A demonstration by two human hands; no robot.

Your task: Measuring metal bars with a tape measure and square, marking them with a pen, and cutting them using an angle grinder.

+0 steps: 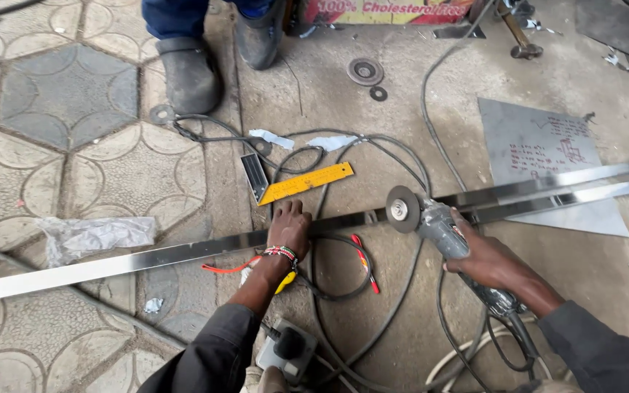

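Floor: bare concrete [373, 306] is seen on the right, patterned paving [67, 94] on the left; the work is laid straight on the ground.
Surroundings: black cables [402, 291] are looped across the concrete; a yellow square ruler [306, 183] lies just beyond the bar, a grey metal sheet [540, 156] to the right, a crumpled plastic bag [92, 238] on the paving. Another person's shoes [191, 73] are seen at the top.
Steel bar: a long, shiny flat bar [147, 257] is laid across the whole view, from lower left to upper right.
Left hand: the left hand [289, 229] is pressed flat on the bar near its middle, its fingers [290, 211] spread on the metal and not curled around it.
Right hand: the right hand [478, 255] is wrapped tightly round the body of an angle grinder [438, 225], fingers closed on it.
Grinder disc: the disc [402, 209] is held against the bar's edge, near the left fingers, to their right.
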